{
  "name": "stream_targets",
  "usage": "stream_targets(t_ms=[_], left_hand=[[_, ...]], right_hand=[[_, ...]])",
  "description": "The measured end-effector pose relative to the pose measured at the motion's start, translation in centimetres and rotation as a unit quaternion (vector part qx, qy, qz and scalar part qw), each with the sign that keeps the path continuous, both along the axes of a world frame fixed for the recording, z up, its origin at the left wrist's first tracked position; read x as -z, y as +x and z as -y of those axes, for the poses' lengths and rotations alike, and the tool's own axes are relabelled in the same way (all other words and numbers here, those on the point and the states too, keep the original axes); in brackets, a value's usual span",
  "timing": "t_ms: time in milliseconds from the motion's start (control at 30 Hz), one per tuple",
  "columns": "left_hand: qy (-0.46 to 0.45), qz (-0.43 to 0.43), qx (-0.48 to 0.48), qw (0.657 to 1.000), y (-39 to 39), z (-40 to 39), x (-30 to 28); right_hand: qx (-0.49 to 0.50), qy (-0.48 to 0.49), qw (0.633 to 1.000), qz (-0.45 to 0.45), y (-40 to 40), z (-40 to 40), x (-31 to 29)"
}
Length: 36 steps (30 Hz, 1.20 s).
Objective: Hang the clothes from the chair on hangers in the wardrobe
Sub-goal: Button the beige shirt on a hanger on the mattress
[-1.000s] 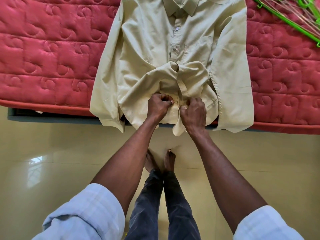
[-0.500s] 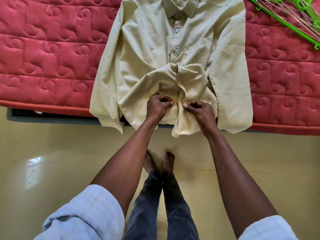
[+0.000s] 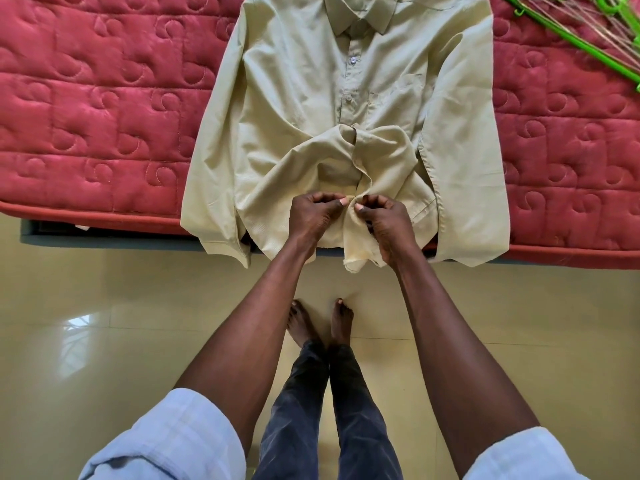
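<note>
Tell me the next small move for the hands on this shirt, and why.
Probably finish fastening the lower button. Both the left hand and right hand pinch the placket of the beige shirt, which lies on the red mattress. The front is closed higher up but bunched and parted near the hem. The green hangers lie untouched at the far right.

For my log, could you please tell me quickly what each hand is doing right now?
Left hand: closed, pinching the shirt front near its lower placket.
Right hand: closed, pinching the same shirt front opposite.
</note>
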State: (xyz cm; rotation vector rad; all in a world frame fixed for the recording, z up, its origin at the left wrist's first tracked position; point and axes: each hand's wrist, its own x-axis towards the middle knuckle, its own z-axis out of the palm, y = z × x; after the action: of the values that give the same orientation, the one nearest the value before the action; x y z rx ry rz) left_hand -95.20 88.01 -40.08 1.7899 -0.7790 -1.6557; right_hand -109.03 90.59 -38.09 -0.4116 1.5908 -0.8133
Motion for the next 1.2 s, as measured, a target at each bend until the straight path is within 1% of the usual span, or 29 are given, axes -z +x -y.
stream_targets(t_ms=[100,267,500,667,733,867,1033,1200], left_hand=[[0.015,-0.030,-0.029,0.999,-0.1,-0.3,-0.2],[0.009,-0.036,-0.021,0.999,0.0,-0.6,-0.2],[0.000,-0.065,-0.026,0.998,0.3,-0.9,-0.1],[-0.002,-0.077,-0.034,0.996,0.3,-1.0,0.0],[0.000,-0.064,-0.037,0.997,0.2,-0.9,0.0],[-0.012,-0.022,-0.043,0.999,-0.5,-0.8,0.2],[-0.013,-0.013,-0.051,0.999,-0.8,-0.7,0.5],[-0.007,-0.003,-0.040,0.999,-0.7,-0.6,0.4]], right_hand=[[0.008,-0.015,1.000,-0.024,0.8,-0.1,0.3],[0.003,-0.038,0.991,-0.129,2.2,0.0,1.0],[0.009,-0.025,0.989,-0.147,2.9,0.4,1.2],[0.036,-0.008,0.985,-0.166,3.8,0.5,1.2],[0.055,-0.001,0.989,-0.137,3.7,0.6,1.1],[0.090,0.022,0.995,-0.048,3.3,0.4,1.1],[0.123,0.044,0.990,0.046,2.8,0.7,0.2],[0.132,0.043,0.987,0.077,2.6,0.6,-0.2]])
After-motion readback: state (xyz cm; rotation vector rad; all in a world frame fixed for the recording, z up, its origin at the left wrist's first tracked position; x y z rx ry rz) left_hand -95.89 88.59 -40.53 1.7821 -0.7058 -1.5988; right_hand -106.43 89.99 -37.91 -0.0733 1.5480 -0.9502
